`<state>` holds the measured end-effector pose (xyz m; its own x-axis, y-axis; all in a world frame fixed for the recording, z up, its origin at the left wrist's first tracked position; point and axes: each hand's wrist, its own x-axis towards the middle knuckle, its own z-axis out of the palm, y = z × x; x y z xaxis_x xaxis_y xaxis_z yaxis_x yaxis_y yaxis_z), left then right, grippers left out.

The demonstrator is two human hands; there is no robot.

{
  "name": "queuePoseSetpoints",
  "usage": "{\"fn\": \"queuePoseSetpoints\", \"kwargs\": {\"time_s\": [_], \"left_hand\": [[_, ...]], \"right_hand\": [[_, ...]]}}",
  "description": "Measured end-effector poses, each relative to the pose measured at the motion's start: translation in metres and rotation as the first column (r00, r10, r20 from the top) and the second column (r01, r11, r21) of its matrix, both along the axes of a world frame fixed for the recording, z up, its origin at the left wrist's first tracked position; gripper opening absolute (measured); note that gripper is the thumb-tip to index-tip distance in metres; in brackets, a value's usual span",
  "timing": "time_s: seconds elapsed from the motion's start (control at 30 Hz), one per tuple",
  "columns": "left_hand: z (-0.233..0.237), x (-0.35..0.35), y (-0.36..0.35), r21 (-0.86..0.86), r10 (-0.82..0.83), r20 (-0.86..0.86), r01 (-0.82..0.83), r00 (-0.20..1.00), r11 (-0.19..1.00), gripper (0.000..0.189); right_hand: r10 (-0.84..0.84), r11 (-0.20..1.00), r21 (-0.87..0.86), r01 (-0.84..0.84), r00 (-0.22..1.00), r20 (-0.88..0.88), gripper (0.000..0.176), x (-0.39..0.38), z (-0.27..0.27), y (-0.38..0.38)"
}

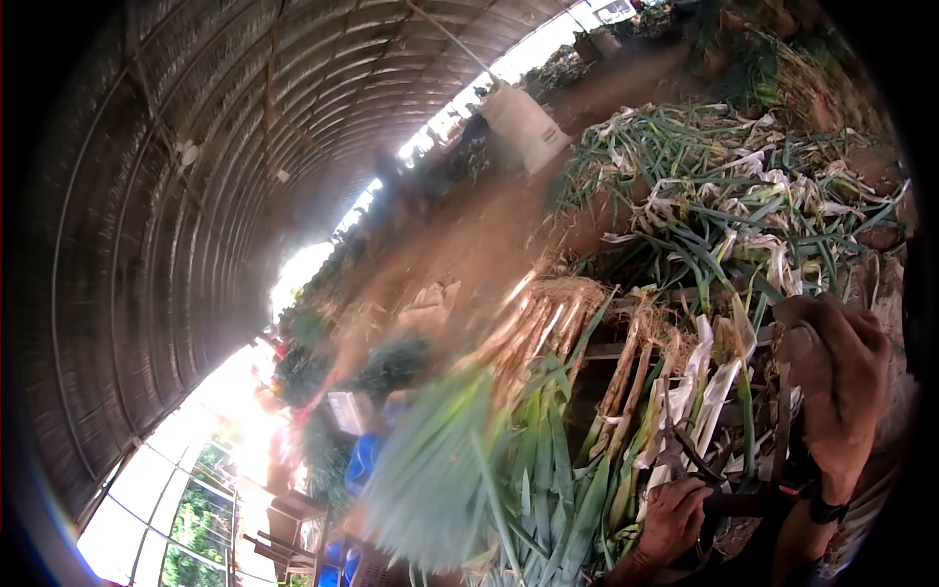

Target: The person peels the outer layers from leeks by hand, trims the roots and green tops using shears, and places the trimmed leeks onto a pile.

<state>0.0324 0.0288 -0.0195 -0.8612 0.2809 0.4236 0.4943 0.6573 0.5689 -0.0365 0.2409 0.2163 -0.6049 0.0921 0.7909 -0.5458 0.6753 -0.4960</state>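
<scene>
My left hand [675,514] is at the lower right, its fingers curled closed beside dark narrow strips [696,452]. What it grips, if anything, I cannot make out. My right hand [843,382], with a dark band at the wrist, is raised at the right edge. A greyish-brown covering or dirt shows over its bent fingers, and its grip is hidden. Between and beyond the hands lie long green onions or leeks with pale, peeling stalks [699,391]. A bundle of them [533,333], roots upward in view, lies to the left, its leaves blurred.
A large heap of green leaves and pale peelings [724,205] covers the upper right. A white sack or bucket [525,127] stands beyond on brown soil [469,235]. Blue objects [362,462] and wooden crates [293,528] are at lower left, under an arched tunnel roof [196,196].
</scene>
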Motion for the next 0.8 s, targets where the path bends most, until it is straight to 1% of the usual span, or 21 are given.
{"fn": "queuePoseSetpoints", "kwargs": {"time_s": [0.03, 0.07, 0.13, 0.23, 0.33, 0.43, 0.5, 0.73, 0.8], "left_hand": [[-0.002, 0.0, 0.001, 0.006, 0.005, -0.009, -0.005, 1.0, 1.0, 0.026], [-0.009, -0.003, -0.001, 0.059, -0.008, -0.022, 0.009, 1.0, 0.998, 0.027], [-0.014, -0.004, 0.001, 0.051, -0.001, -0.023, 0.002, 1.0, 0.999, 0.027], [-0.014, -0.004, 0.001, 0.043, -0.011, -0.016, 0.012, 1.0, 0.999, 0.026], [-0.009, -0.007, 0.002, 0.018, -0.009, -0.007, 0.009, 1.0, 1.0, 0.025], [0.003, -0.005, 0.011, 0.085, -0.013, -0.082, 0.02, 0.997, 0.996, 0.023], [0.009, -0.006, 0.01, 0.07, -0.023, -0.094, 0.03, 0.995, 0.997, 0.025], [0.001, -0.008, 0.01, 0.096, -0.021, -0.096, 0.031, 0.995, 0.995, 0.026], [0.002, -0.007, 0.011, 0.095, -0.014, -0.106, 0.025, 0.994, 0.995, 0.026]], "right_hand": [[-0.009, 1.0, -0.019, 0.009, 1.0, -0.004, 0.021, -0.001, -0.001, -0.001], [-0.019, 0.999, -0.038, 0.018, 1.0, -0.009, 0.021, -0.003, -0.002, -0.001], [-0.044, 0.997, -0.072, 0.042, 0.999, -0.021, 0.021, -0.006, -0.005, -0.002], [-0.036, 0.994, -0.104, 0.039, 0.999, 0.027, 0.02, -0.003, -0.004, 0.003], [-0.042, 0.994, -0.103, 0.046, 0.998, 0.035, 0.018, -0.002, -0.002, 0.006], [-0.041, 0.993, -0.11, 0.045, 0.998, 0.041, 0.017, 0.0, -0.002, 0.006], [-0.045, 0.992, -0.115, 0.049, 0.998, 0.035, 0.017, 0.001, -0.001, 0.005], [-0.078, 0.994, -0.069, 0.082, 0.995, 0.057, 0.015, 0.006, 0.0, 0.011], [-0.065, 0.994, -0.087, 0.068, 0.997, 0.044, 0.016, 0.006, -0.001, 0.013]]}}
